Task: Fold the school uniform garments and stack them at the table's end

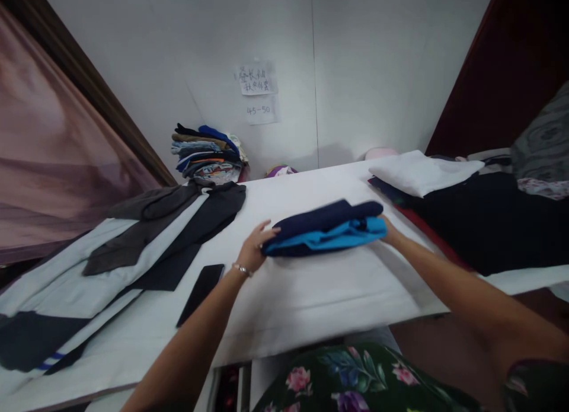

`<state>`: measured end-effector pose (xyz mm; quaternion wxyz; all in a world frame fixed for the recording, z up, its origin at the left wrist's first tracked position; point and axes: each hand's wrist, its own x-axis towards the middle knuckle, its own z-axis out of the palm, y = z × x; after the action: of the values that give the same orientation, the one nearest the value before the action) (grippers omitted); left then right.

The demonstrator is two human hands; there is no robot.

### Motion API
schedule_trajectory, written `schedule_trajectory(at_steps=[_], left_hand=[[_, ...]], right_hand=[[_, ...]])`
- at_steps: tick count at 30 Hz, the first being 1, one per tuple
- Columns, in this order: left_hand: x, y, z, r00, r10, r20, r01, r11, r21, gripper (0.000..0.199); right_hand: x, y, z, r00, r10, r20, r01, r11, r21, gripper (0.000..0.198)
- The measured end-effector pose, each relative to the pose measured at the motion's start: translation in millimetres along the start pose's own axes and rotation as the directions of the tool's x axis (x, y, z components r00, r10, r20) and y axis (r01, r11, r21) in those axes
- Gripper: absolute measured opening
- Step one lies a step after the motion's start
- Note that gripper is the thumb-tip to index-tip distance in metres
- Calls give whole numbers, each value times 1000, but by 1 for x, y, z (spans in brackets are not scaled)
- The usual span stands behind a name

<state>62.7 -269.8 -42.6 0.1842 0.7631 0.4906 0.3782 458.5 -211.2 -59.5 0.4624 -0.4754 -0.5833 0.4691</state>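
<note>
Holding a folded navy-and-bright-blue garment (326,225) mid-counter (306,287): left hand (255,245) part-curled around one end, right hand (390,230) gripping the other, though mostly hidden behind it. Kinda blurry, can't tell if it's lifted. Left forearm (195,335) seems to overlap a black phone (200,293), pale-and-dark clothes (106,264) run off-frame left, and a white cloth (420,172) covers part of a dark pile (484,228) at right.
</note>
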Motion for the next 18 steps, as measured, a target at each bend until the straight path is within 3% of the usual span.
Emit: schedule_trajectory(at_steps=[2, 4, 7, 11, 14, 16, 18], left_hand=[[-37, -17, 23, 985, 105, 140, -110, 994, 28, 22], [-65, -28, 36, 967, 171, 191, -188, 979, 76, 25], [-82, -36, 39, 953, 204, 223, -238, 962, 136, 38], [-78, -35, 29, 949, 188, 255, -224, 967, 123, 45], [-63, -25, 25, 976, 111, 189, -138, 981, 138, 43], [-48, -9, 29, 991, 70, 113, -89, 980, 175, 38], [-31, 14, 42, 993, 69, 92, -89, 970, 226, 33]], right_hand=[[-33, 33, 5, 999, -45, 9, 45, 998, -38, 27], [-55, 55, 6, 996, -83, 13, 84, 992, -89, 27], [-65, 66, 1, 998, -69, -7, 68, 992, -108, 23], [-57, 55, -9, 994, 44, 95, -35, 996, -86, 27], [-48, 33, -18, 973, 13, 231, 38, 975, -217, 19], [-40, 15, -19, 972, -8, 237, 87, 942, -324, 23], [-30, -3, -13, 985, -44, 168, 113, 896, -429, 33]])
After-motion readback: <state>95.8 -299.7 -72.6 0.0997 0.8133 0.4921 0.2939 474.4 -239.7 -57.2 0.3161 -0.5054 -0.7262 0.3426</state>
